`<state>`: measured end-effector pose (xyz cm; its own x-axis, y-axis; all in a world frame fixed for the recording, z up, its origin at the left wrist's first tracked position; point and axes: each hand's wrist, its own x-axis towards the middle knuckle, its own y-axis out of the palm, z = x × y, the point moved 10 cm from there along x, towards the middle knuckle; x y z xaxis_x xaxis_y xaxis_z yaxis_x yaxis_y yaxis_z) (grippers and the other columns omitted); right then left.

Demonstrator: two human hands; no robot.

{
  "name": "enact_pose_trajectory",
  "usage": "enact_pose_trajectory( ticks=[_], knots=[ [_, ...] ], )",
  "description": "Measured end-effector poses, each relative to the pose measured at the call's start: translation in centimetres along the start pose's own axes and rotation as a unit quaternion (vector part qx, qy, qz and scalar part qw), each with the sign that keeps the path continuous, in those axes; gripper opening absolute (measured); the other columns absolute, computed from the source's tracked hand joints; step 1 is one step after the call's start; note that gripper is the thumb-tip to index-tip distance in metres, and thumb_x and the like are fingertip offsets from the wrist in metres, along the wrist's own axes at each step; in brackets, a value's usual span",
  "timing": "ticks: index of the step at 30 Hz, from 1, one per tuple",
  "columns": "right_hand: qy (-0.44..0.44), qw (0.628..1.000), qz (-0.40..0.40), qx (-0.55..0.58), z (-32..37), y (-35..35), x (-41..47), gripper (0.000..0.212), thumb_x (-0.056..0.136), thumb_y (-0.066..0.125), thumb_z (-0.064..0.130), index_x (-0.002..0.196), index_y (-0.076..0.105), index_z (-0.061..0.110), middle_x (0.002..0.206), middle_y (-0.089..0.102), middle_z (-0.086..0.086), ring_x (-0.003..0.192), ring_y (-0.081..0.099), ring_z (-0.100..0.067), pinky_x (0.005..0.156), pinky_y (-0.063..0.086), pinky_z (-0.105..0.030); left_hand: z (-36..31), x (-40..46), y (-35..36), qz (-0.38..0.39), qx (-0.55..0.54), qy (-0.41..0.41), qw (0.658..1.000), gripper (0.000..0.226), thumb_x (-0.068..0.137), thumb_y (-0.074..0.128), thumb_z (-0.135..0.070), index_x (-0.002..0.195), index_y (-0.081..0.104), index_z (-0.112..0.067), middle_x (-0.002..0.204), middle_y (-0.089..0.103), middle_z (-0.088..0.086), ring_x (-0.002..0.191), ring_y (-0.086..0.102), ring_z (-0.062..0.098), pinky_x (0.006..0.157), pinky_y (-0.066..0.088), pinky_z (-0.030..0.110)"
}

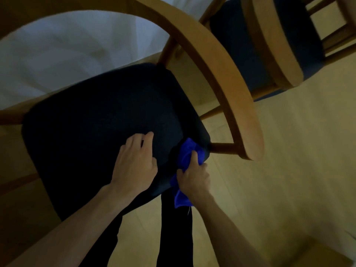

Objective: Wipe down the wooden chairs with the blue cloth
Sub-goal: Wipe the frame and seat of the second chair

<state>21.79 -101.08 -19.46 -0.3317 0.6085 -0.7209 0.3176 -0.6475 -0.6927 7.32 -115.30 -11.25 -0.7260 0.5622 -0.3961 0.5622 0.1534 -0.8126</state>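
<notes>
While the left hand [134,160] rests flat on the dark seat [96,122] of the near chair [217,74], the right hand [194,178] has its grip clamped on the blue cloth [185,153], bunched against the seat's front corner beside the armrest post. Judging by this, wiping is only partway: the curved wooden arm looks unreached, and the second chair [269,45] stands untouched beyond.

Two wooden chairs [221,60] [277,45], one blue cloth [185,157], two hands [134,162] [194,178].
</notes>
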Motion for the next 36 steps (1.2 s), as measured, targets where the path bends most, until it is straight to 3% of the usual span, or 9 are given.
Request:
enact_pose_trajectory(
  ticks=[5, 9, 13, 20, 24, 27, 29, 31, 36],
  knots=[
    [-0.072, 0.986, -0.099, 0.117, 1.1, -5.4, -0.9, 0.071, 0.090, 0.060, 0.035, 0.144, 0.015, 0.038, 0.140, 0.037, -0.015, 0.096, 0.058, -0.032, 0.070, 0.050, -0.037, 0.5, -2.3, 0.6, 0.012, -0.005, 0.027, 1.000, 0.062, 0.089, 0.053, -0.018, 0.146, 0.030, -0.013, 0.134, 0.044, 0.006, 0.124, 0.041, 0.022, 0.098, 0.041, 0.035],
    [-0.155, 0.960, -0.226, -0.053, 5.3, -10.3, 1.7, 0.085, 0.092, 0.061, 0.028, 0.149, 0.000, 0.045, 0.160, 0.001, -0.010, 0.118, 0.052, -0.042, 0.064, 0.054, -0.039, 1.5, -3.2, 1.5, 0.020, 0.004, 0.037, 0.999, 0.065, 0.088, 0.055, -0.018, 0.147, 0.029, -0.013, 0.134, 0.045, 0.006, 0.125, 0.041, 0.022, 0.099, 0.041, 0.035],
    [-0.104, 0.977, -0.171, -0.078, 5.4, -9.2, 6.0, 0.079, 0.096, 0.049, 0.011, 0.153, 0.004, 0.042, 0.160, 0.005, -0.017, 0.115, 0.053, -0.042, 0.068, 0.044, -0.040, 2.9, -4.6, 1.9, 0.010, 0.010, 0.016, 1.000, 0.068, 0.088, 0.057, -0.020, 0.148, 0.026, -0.016, 0.132, 0.045, 0.004, 0.125, 0.042, 0.021, 0.098, 0.041, 0.034],
    [-0.063, 0.994, -0.072, -0.061, 1.0, -4.3, 1.1, 0.068, 0.093, 0.057, 0.040, 0.148, 0.020, 0.025, 0.120, 0.051, -0.018, 0.090, 0.060, -0.033, 0.069, 0.052, -0.040, 3.4, -7.1, 2.0, 0.011, -0.047, -0.033, 0.998, 0.074, 0.086, 0.061, -0.020, 0.149, 0.022, -0.021, 0.133, 0.045, 0.000, 0.123, 0.041, 0.017, 0.098, 0.042, 0.034],
    [-0.030, 0.999, 0.019, 0.021, -1.3, -4.3, -0.1, 0.058, 0.091, 0.057, 0.047, 0.138, 0.033, 0.024, 0.114, 0.055, -0.014, 0.091, 0.059, -0.031, 0.072, 0.052, -0.039, 1.1, -6.9, 2.1, 0.004, -0.068, -0.013, 0.998, 0.073, 0.087, 0.061, -0.018, 0.149, 0.022, -0.021, 0.131, 0.046, -0.001, 0.120, 0.042, 0.015, 0.098, 0.042, 0.033],
    [-0.087, 0.991, -0.087, 0.062, 0.3, -7.3, -0.4, 0.073, 0.091, 0.058, 0.040, 0.150, 0.014, 0.037, 0.133, 0.044, -0.018, 0.095, 0.059, -0.035, 0.068, 0.053, -0.040, -0.4, -6.3, 2.4, 0.012, -0.077, 0.010, 0.997, 0.073, 0.087, 0.060, -0.018, 0.150, 0.022, -0.022, 0.129, 0.045, -0.003, 0.119, 0.042, 0.013, 0.097, 0.040, 0.032],
    [-0.112, 0.982, -0.152, 0.017, 1.9, -9.2, 0.8, 0.083, 0.094, 0.057, 0.034, 0.152, -0.002, 0.043, 0.152, 0.020, -0.019, 0.095, 0.059, -0.035, 0.059, 0.051, -0.034, -0.6, -5.8, 2.5, 0.001, -0.076, 0.015, 0.997, 0.073, 0.087, 0.059, -0.018, 0.150, 0.022, -0.021, 0.128, 0.045, -0.004, 0.119, 0.041, 0.012, 0.097, 0.039, 0.031],
    [-0.109, 0.980, -0.166, -0.028, 2.7, -9.6, 2.5, 0.087, 0.096, 0.054, 0.021, 0.151, -0.008, 0.046, 0.159, -0.001, -0.019, 0.091, 0.062, -0.035, 0.064, 0.057, -0.040, -0.7, -5.5, 2.5, -0.009, -0.068, 0.017, 0.997, 0.073, 0.088, 0.059, -0.018, 0.150, 0.021, -0.021, 0.127, 0.045, -0.004, 0.118, 0.041, 0.012, 0.097, 0.036, 0.030],
    [-0.088, 0.984, -0.152, -0.029, 1.5, -6.0, 3.7, 0.074, 0.097, 0.049, 0.016, 0.152, 0.007, 0.041, 0.156, 0.011, -0.020, 0.102, 0.056, -0.040, 0.073, 0.053, -0.043, -0.2, -5.5, 2.9, -0.010, -0.063, 0.012, 0.998, 0.073, 0.087, 0.060, -0.020, 0.149, 0.021, -0.023, 0.129, 0.045, -0.003, 0.118, 0.040, 0.012, 0.095, 0.032, 0.027]
  ],
)
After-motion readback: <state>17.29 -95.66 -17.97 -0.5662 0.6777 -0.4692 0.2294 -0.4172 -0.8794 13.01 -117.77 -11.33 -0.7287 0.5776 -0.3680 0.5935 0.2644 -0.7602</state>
